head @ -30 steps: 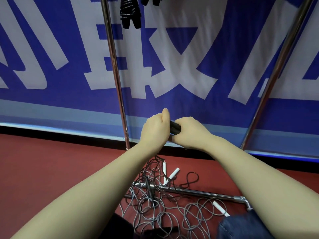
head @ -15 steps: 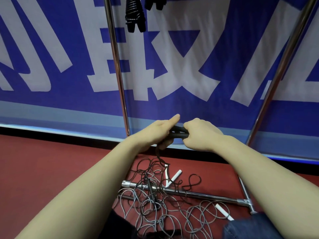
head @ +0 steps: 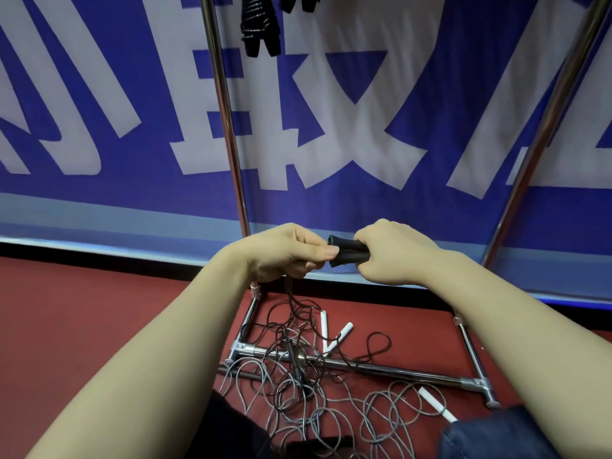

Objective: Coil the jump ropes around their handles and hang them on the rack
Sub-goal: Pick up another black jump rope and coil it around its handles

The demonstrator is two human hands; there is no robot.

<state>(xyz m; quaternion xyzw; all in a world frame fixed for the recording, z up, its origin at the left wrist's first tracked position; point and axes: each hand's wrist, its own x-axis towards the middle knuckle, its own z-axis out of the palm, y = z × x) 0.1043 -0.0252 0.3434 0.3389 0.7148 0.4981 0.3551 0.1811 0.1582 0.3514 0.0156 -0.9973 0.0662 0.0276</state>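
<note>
Blue banner (head: 331, 94) behind rack (head: 225, 111); right hand (head: 394, 253) grips 2 black handles (head: 347, 251), left hand (head: 284, 253) fingers (head: 326, 250) pinch dark cord (head: 291, 299)

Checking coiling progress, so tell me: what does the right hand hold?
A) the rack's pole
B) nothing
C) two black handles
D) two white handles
C: the right hand grips two black handles side by side; their cord hangs from the left hand, and the white handles lie on the floor.
</note>
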